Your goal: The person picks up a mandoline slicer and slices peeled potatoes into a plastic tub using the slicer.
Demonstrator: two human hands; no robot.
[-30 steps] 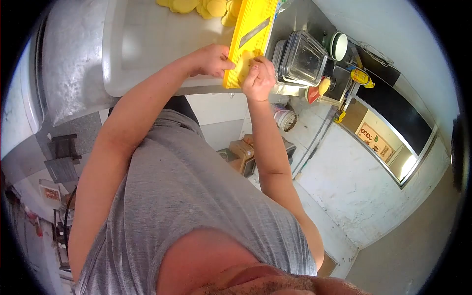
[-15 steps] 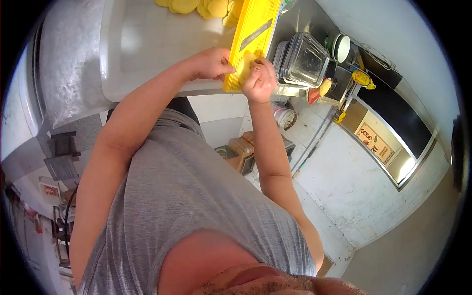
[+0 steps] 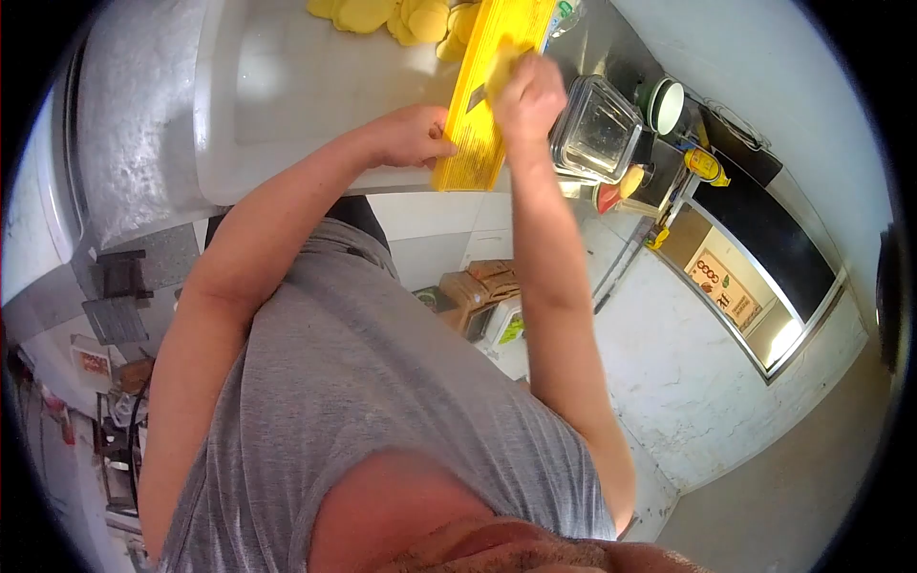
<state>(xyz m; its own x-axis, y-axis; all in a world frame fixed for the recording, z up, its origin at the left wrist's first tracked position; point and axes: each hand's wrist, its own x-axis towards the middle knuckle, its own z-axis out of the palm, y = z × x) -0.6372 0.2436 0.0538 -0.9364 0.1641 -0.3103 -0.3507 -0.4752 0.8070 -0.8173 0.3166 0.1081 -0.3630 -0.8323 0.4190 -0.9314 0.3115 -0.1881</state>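
My left hand (image 3: pixel 418 137) is closed on the near left edge of a yellow mandoline slicer (image 3: pixel 475 153), which lies tilted across the rim of a white plastic tub (image 3: pixel 287 115). My right hand (image 3: pixel 531 97) is over the slicer's blade (image 3: pixel 478 95) and grips a pale yellow potato (image 3: pixel 501 69), partly hidden by the fingers and smeared by motion. Thin yellow potato slices (image 3: pixel 420 19) lie in the tub at the far end, left of the slicer.
Stacked clear containers (image 3: pixel 597 129) stand just right of my right hand. Beyond them are a white bowl with a green outside (image 3: pixel 666 105) and a yellow bottle (image 3: pixel 705 165). A cardboard box (image 3: pixel 478 286) is on the floor below the counter.
My right hand has slid up the slicer, away from my body, carrying the potato from the near end onto the blade. My left hand keeps its hold on the slicer's edge.
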